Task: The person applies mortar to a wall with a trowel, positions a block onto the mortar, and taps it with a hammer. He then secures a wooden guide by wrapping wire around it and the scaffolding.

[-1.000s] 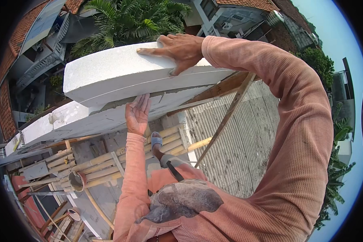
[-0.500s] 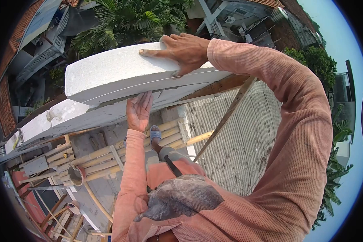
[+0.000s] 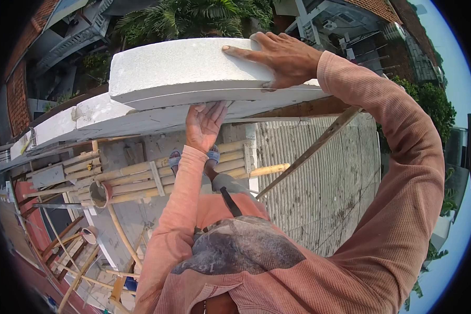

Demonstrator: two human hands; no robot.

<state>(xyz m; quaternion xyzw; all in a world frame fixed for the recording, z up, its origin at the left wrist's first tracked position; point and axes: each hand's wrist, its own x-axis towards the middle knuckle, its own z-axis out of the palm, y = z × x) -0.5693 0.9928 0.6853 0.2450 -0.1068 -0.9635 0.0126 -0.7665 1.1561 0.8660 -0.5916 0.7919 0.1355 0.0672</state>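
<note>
A long white lightweight concrete block (image 3: 167, 63) lies on top of the wall of similar white blocks (image 3: 102, 111). My right hand (image 3: 288, 58) grips the block from above near its right part, one finger stretched along the top and the thumb at the near edge. Below, my left hand (image 3: 206, 125) is open, palm up, with its fingers extended against the near face around the joint under the block. The fingertips of the left hand are partly hidden, so how firmly they press cannot be told.
Bamboo poles (image 3: 133, 183) form a platform under my feet, with a bucket (image 3: 100, 193) at the left and another bucket (image 3: 90, 234) lower down. A wooden prop (image 3: 319, 144) slants across the corrugated roof (image 3: 319, 183). Beyond the wall are palm leaves (image 3: 193, 23) and houses.
My view has shifted, so the block and both hands appear further right and slightly higher. Both hands keep their places on the block and wall. Both feet now show.
</note>
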